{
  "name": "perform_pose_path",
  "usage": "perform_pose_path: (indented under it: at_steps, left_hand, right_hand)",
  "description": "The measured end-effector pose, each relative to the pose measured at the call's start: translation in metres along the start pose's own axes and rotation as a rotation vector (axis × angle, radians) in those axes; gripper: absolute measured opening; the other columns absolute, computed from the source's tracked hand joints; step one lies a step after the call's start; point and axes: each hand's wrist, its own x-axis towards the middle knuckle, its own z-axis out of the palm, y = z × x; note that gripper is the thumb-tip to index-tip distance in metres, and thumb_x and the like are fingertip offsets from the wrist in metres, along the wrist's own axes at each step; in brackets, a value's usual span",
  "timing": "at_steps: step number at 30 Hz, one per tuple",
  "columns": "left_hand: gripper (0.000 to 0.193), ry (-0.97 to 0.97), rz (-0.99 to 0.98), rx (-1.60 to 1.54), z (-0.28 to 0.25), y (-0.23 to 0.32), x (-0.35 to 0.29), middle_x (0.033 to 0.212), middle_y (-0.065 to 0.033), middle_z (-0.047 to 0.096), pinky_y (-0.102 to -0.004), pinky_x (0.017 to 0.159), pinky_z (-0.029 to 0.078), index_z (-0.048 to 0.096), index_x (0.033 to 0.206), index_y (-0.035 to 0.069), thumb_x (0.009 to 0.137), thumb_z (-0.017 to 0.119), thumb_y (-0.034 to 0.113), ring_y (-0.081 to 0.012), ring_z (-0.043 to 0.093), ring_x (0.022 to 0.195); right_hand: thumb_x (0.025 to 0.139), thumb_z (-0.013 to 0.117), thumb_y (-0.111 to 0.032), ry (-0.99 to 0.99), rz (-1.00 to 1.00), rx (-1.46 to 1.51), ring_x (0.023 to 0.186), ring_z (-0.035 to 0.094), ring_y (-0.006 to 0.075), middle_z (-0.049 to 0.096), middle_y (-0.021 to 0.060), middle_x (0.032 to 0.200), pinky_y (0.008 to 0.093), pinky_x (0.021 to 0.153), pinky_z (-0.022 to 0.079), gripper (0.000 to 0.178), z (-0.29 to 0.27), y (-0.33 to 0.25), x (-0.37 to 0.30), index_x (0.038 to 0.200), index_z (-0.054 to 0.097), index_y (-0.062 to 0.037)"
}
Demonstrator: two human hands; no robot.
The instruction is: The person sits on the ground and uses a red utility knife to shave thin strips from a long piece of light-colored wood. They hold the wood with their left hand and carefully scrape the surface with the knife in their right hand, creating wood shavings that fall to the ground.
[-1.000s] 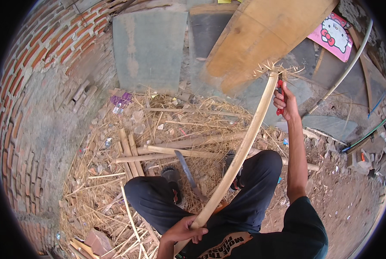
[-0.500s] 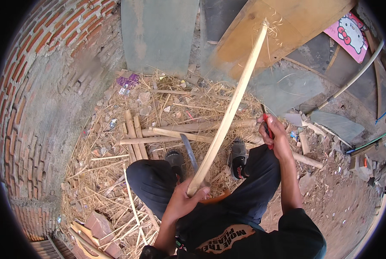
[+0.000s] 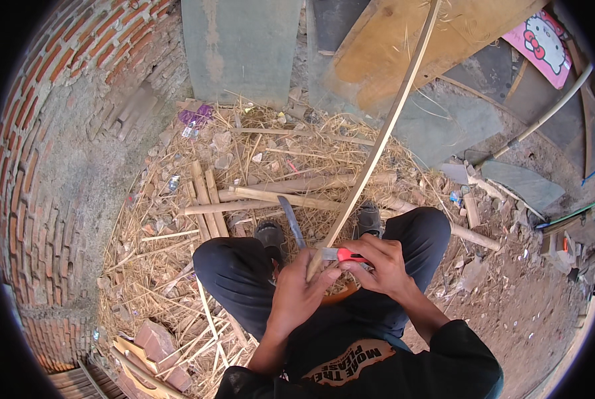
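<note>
A long pale wooden strip [image 3: 380,136] slants up and away from my lap, its far end running out of the top of the view. Near its lower end my left hand [image 3: 296,292] is closed around it. My right hand [image 3: 381,265] grips a red-handled cutter knife [image 3: 345,255], and the knife's blade lies against the strip just above my left fingers. Part of the handle is hidden by my right fingers. Between my legs, a long curved dark metal blade [image 3: 291,221] rests, its lower part out of sight behind my left hand.
Poles and split wood pieces [image 3: 207,199] lie ahead among straw and shavings. On the left rises a brick wall [image 3: 64,199]. Boards [image 3: 241,53] lean at the back, with a pink picture panel [image 3: 540,46] at far right. Broken bricks [image 3: 158,342] lie at lower left.
My right hand has come in from the right, bringing the cutter knife onto the strip's lower part. The strip has turned and its far end has shifted up and right.
</note>
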Motion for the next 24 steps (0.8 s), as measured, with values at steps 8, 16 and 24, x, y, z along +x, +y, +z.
perform_pose_path:
  at_steps: [8, 16, 24]
  left_hand:
    - [0.034, -0.165, -0.036, -0.046, -0.005, -0.006, 0.003, 0.089, -0.0192, 0.07, -0.0392, 0.074, 0.054, 0.062, 0.115, -0.003, 0.107, 0.072, 0.028, -0.033, 0.071, 0.079]
    - [0.037, -0.24, -0.024, -0.319, -0.006, -0.014, 0.001, 0.093, -0.0095, 0.073, -0.0346, 0.076, 0.054, 0.063, 0.134, -0.003, 0.111, 0.067, 0.025, -0.0153, 0.067, 0.086]
    - [0.042, -0.227, -0.049, -0.353, -0.001, -0.007, 0.005, 0.081, 0.0024, 0.061, -0.0256, 0.063, 0.043, 0.069, 0.121, -0.002, 0.113, 0.061, 0.038, -0.0052, 0.052, 0.074]
  right_hand:
    - [0.085, 0.089, -0.027, 0.037, -0.093, -0.015, 0.064, 0.069, 0.0225, 0.069, 0.0045, 0.083, 0.0348, 0.057, 0.055, 0.037, 0.01, 0.001, -0.004, 0.115, 0.078, -0.0074]
    - [0.084, 0.089, -0.027, 0.031, -0.082, -0.07, 0.064, 0.069, 0.0232, 0.068, 0.005, 0.081, 0.0352, 0.057, 0.055, 0.035, 0.008, -0.004, -0.002, 0.11, 0.077, -0.0072]
    - [0.083, 0.088, -0.029, 0.019, -0.095, -0.167, 0.061, 0.068, 0.022, 0.067, 0.0034, 0.08, 0.0342, 0.056, 0.054, 0.033, 0.005, -0.008, 0.002, 0.106, 0.077, -0.0085]
